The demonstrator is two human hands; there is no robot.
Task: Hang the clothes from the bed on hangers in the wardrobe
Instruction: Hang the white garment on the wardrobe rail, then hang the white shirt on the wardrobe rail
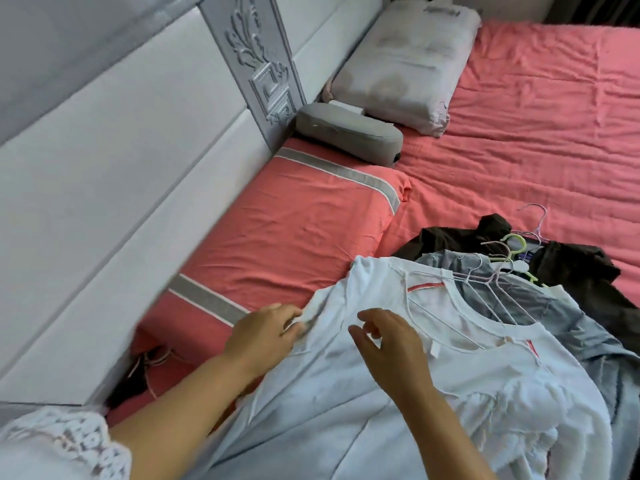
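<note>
On the bed (519, 133), near edge: clothes are piled.
White shirt (346, 393): laid on top, inside out, a wire hanger (446, 317) seen at its neckline.
Left hand (263, 337): grip clenched on the shirt's shoulder fabric, which is pinched at the fingertips.
Right hand (391, 341): grip released, fingers loosely curled, held just above the shirt.
Grey garment (540, 306): partly covered by the shirt.
Dark garment (571, 265): beyond it, hangers (512, 254) laid on top.
Pillow (294, 220): coral, set against the headboard (121, 168).

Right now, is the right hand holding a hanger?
No, the right hand hovers empty over the white shirt; the hangers lie beyond it.
</note>
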